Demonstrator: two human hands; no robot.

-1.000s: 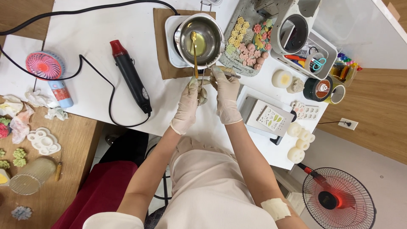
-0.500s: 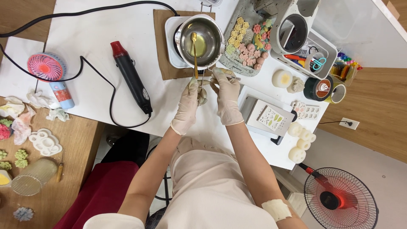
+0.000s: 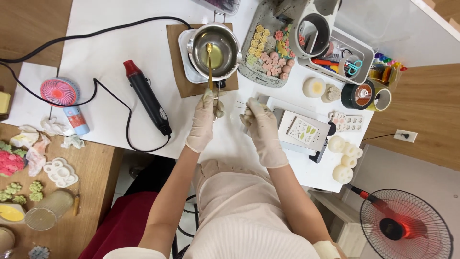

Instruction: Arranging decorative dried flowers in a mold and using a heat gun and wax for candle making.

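Both my hands wear pale gloves and meet over the white table [image 3: 120, 52]. My left hand [image 3: 203, 122] is closed on the near end of a gold spoon [image 3: 210, 64], whose bowl rests in a steel pot [image 3: 229, 58] of yellow liquid. A small pale piece [image 3: 220, 110] sits against that hand's fingertips. My right hand [image 3: 262, 132] pinches a thin metal tweezer-like tool [image 3: 240, 104] pointing left toward the pale piece. The pot stands on a white plate on a brown mat [image 3: 176, 57].
A black heat gun [image 3: 147, 100] with its cable lies left of my hands, with a pink mini fan [image 3: 57, 91] beyond it. A tray of small coloured flowers [image 3: 268, 55], an organiser [image 3: 335, 38], a tape roll [image 3: 357, 94], a leaf mould [image 3: 304, 129] and white lotus-shaped pieces [image 3: 343, 158] lie right. A floor fan [image 3: 407, 225] stands below.
The view has shifted a little. My hands stay together at the same spot, and my right hand has drifted slightly toward me.
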